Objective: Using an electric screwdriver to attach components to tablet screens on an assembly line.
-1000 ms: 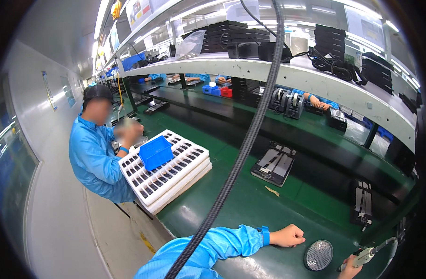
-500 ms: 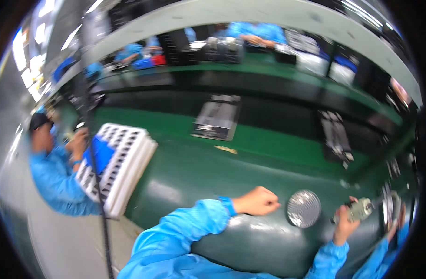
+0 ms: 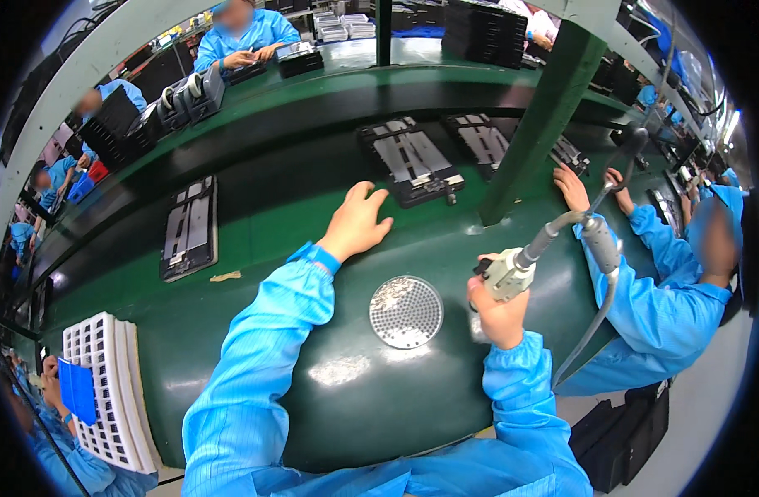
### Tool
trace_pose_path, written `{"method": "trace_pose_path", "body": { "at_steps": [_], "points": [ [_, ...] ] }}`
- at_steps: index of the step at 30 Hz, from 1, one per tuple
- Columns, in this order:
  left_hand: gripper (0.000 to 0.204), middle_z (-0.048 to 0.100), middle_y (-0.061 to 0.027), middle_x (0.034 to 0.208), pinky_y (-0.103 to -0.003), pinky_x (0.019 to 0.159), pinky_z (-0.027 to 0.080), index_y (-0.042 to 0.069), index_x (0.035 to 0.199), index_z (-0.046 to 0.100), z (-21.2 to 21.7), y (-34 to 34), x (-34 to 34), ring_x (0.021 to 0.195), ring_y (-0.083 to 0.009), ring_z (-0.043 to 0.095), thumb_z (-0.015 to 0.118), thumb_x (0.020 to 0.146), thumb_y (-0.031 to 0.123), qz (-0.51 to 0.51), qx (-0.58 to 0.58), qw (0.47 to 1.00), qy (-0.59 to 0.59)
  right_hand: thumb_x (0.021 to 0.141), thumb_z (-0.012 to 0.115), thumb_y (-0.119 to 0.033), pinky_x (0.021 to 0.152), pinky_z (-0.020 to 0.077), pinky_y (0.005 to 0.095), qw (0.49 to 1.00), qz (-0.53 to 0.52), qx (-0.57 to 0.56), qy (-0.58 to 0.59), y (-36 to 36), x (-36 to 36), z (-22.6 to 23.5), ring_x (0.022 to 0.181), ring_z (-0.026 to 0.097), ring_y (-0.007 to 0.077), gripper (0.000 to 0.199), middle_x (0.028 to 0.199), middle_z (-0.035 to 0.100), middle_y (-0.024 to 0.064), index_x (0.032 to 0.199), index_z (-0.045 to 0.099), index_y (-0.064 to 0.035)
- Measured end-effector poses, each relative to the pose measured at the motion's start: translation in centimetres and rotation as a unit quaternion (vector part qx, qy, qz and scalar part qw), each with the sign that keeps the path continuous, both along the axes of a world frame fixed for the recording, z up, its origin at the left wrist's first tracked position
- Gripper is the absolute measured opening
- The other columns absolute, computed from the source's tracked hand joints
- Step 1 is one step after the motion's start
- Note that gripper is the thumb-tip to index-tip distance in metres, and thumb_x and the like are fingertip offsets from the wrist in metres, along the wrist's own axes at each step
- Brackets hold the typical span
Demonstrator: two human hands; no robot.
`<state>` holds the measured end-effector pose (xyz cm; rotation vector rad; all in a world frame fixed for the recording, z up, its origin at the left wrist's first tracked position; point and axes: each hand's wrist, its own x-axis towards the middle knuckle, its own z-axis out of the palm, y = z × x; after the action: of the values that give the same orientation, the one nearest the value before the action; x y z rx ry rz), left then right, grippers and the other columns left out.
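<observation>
My left hand (image 3: 359, 222) reaches over the bench with its fingers spread and nothing in them. Just beyond its fingertips, a flat tablet-like device (image 3: 414, 170) with its inner parts exposed lies on the dark strip. My right hand (image 3: 502, 313) is closed round a pale green electric screwdriver (image 3: 509, 275), from which a grey cable rises. Its tip is hidden from me. Between my hands sits a round metal dish (image 3: 402, 325) dotted with holes, with small bright pieces, probably screws, near its far edge.
More opened devices (image 3: 189, 228) (image 3: 479, 141) lie along the dark strip. A green post (image 3: 545, 108) stands at right. White slotted trays (image 3: 106, 398) with a blue piece are at the left edge. A co-worker's hand (image 3: 572, 189) is at right; another person sits across the bench.
My view has swung to the right. My left hand has gone from a closed curl to spread fingers, stretched toward the device. The screwdriver is still in my right hand.
</observation>
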<state>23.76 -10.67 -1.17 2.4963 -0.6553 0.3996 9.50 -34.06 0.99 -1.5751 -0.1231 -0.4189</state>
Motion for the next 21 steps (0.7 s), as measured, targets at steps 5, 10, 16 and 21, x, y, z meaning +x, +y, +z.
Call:
{"method": "trace_pose_path", "body": {
  "at_steps": [5,10,16,21],
  "points": [
    [0.053,0.041,-0.0232,0.129,-0.048,0.092,0.045,0.006,0.116,0.054,-1.1,-5.1,5.6,0.123,-0.0414,0.039,0.073,0.071,0.026,-0.016,0.032,0.999,-0.02,0.073,0.065,0.005,0.063,0.0454,0.0236,1.0,0.003,-0.007,0.01,0.5,-0.5,0.5,0.072,0.053,0.0086,0.037,0.088,0.052,0.0023,0.107,0.051,-0.0019],
    [0.066,0.048,-0.0236,0.119,-0.045,0.09,0.046,0.008,0.124,0.049,-0.8,-5.1,9.4,0.112,-0.0429,0.048,0.075,0.066,0.027,-0.039,0.158,0.984,0.07,0.072,0.07,-0.002,0.07,0.0477,0.0263,1.0,-0.014,-0.013,-0.013,0.1,0.0,1.1,0.075,0.057,0.0094,0.028,0.084,0.062,0.0039,0.098,0.059,0.001],
    [0.067,0.052,-0.016,0.114,-0.049,0.076,0.05,0.016,0.13,0.043,1.8,-3.2,4.7,0.105,-0.0415,0.053,0.062,0.067,0.003,0.046,0.247,0.967,-0.033,0.071,0.069,-0.003,0.064,0.0472,0.026,0.999,-0.011,-0.045,-0.022,-0.1,0.0,1.4,0.068,0.056,0.0084,0.024,0.074,0.061,0.0034,0.093,0.059,-0.0001],
    [0.065,0.052,-0.0132,0.118,-0.047,0.079,0.049,0.019,0.128,0.048,0.1,3.5,-4.1,0.108,-0.0402,0.052,0.06,0.067,0.0,0.032,0.204,0.968,-0.14,0.072,0.069,-0.003,0.065,0.0469,0.026,1.0,-0.015,-0.016,-0.015,0.2,-0.6,0.8,0.07,0.055,0.0083,0.024,0.077,0.061,0.0021,0.094,0.059,0.0003]
  ]
}}
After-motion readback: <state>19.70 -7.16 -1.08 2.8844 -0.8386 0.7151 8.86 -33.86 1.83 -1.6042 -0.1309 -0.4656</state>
